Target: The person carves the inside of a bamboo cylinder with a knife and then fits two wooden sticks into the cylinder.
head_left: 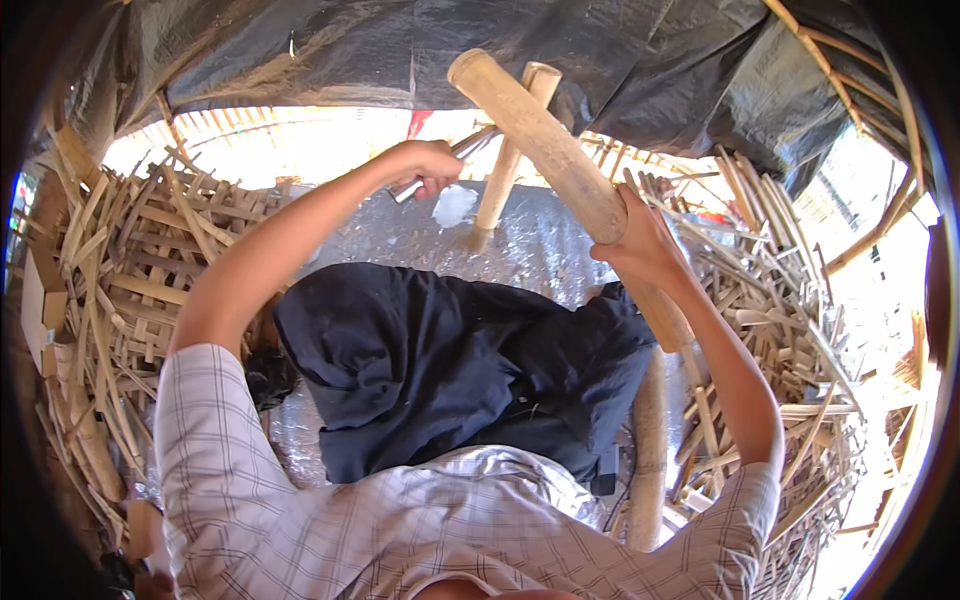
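Observation:
My right hand (pixel 645 240) is wrapped round the lower part of a thick bamboo pole (pixel 545 140), which slants from the upper middle down to the right. My left hand (pixel 432 168) is closed on a slim tool (pixel 407 191). A silvery end sticks out below that fist and a narrow dark length above it; the grip hides what kind of tool it is. Behind the thick pole, a second, thinner bamboo piece (pixel 503 185) stands nearly upright, apart from both hands. Dark cloth (pixel 440 370) covers my bent legs beneath my arms.
Heaps of split bamboo strips lie on the left (pixel 150 270) and the right (pixel 790 370). A grey, shiny sheet (pixel 370 232) spreads under my legs. Another bamboo pole (pixel 648 460) lies by my right side. Black plastic sheeting (pixel 330 60) hangs across the top.

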`<state>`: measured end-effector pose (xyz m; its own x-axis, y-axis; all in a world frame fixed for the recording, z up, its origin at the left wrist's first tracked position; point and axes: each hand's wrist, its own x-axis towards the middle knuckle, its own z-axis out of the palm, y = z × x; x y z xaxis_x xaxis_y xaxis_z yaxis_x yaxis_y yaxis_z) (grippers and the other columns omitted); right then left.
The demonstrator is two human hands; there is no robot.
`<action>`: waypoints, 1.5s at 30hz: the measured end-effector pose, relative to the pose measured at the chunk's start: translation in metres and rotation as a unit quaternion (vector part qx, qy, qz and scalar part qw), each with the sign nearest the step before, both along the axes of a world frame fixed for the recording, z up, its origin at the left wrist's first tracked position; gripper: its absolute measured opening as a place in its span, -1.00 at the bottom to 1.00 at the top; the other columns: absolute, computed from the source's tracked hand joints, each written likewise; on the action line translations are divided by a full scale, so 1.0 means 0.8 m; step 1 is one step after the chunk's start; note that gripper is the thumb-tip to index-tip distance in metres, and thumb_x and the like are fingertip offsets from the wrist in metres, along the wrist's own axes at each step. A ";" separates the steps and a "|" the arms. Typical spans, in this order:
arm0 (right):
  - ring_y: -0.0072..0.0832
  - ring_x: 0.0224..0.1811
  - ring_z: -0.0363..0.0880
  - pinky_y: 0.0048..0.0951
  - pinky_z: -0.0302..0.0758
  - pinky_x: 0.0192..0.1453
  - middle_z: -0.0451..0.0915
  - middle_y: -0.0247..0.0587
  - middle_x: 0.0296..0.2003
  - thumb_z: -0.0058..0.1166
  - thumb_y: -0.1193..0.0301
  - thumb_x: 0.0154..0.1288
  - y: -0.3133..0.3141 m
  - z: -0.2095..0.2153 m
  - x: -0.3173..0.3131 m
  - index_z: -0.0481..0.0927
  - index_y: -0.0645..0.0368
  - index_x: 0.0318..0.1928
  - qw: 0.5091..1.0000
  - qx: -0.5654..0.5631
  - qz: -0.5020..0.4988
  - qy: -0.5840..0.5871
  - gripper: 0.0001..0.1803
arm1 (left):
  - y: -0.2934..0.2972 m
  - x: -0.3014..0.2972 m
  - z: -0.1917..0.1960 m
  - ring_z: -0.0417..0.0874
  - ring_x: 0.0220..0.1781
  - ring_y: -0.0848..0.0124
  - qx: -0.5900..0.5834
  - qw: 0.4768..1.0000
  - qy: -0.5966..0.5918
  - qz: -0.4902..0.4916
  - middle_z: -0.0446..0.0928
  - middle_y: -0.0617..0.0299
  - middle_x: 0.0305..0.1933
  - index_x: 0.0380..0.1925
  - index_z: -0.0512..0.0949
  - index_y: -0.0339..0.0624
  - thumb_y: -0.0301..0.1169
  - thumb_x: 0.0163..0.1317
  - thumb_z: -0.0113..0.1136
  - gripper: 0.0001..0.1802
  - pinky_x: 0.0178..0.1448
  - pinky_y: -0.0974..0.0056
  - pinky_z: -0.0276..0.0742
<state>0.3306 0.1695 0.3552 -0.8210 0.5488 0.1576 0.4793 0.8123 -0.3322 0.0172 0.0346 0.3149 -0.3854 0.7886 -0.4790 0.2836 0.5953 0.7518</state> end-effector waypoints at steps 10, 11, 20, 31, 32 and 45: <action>-0.31 -0.14 0.74 -0.31 0.66 -0.06 0.72 -0.03 -0.14 0.55 0.34 0.00 -0.043 0.157 0.021 0.57 0.35 0.05 0.876 0.059 0.086 0.472 -0.37 | -0.011 0.007 -0.008 0.22 -0.73 0.65 -0.039 0.999 -0.001 -0.008 0.23 0.46 -0.66 -0.56 0.35 -0.13 -0.50 0.18 -0.04 -0.87 -0.65 0.37 0.16; -0.31 -0.15 0.75 -0.33 0.67 -0.08 0.72 -0.05 -0.15 0.55 0.33 0.01 -0.037 0.153 0.013 0.57 0.35 0.01 0.840 0.072 0.096 0.529 -0.40 | -0.014 0.008 -0.011 0.25 -0.72 0.64 -0.041 0.999 0.003 -0.012 0.24 0.44 -0.65 -0.55 0.37 -0.16 -0.49 0.18 -0.04 -0.87 -0.64 0.37 0.20; 0.05 0.11 0.66 -0.14 0.52 0.29 0.66 0.27 0.00 0.46 0.20 -0.12 0.029 -0.006 0.001 0.49 0.44 0.16 1.000 -0.004 0.022 0.005 -0.16 | 0.020 0.011 -0.015 0.38 -0.68 0.44 0.006 0.997 0.069 -0.028 0.41 0.25 -0.58 -0.38 0.49 -0.36 -0.45 0.15 0.01 -0.84 -0.61 0.22 0.31; -0.32 -0.36 0.76 -0.29 0.72 -0.25 0.72 0.01 -0.29 0.47 0.39 0.13 -0.026 0.141 -0.002 0.53 0.44 0.01 0.850 0.073 0.121 0.507 -0.47 | -0.002 -0.007 -0.022 0.19 -0.75 0.67 -0.016 0.999 -0.045 0.016 0.21 0.49 -0.67 -0.60 0.30 -0.08 -0.54 0.07 0.01 -0.84 -0.68 0.37 0.14; -0.31 -0.32 0.78 -0.26 0.73 -0.21 0.72 0.00 -0.28 0.49 0.40 0.11 -0.014 0.118 -0.012 0.52 0.43 0.02 0.816 0.115 0.123 0.552 -0.45 | -0.005 -0.003 -0.024 0.19 -0.74 0.67 -0.018 0.999 -0.042 0.016 0.21 0.48 -0.67 -0.60 0.30 -0.09 -0.54 0.07 0.01 -0.85 -0.67 0.37 0.15; -0.26 0.03 0.68 -0.29 0.54 0.18 0.70 0.06 -0.04 0.53 0.23 -0.13 0.036 0.055 -0.033 0.60 0.42 0.08 0.985 -0.104 0.044 0.131 -0.24 | 0.026 0.022 -0.020 0.27 -0.73 0.57 0.021 0.998 0.060 -0.027 0.31 0.36 -0.65 -0.50 0.42 -0.19 -0.46 0.17 -0.04 -0.90 -0.65 0.33 0.21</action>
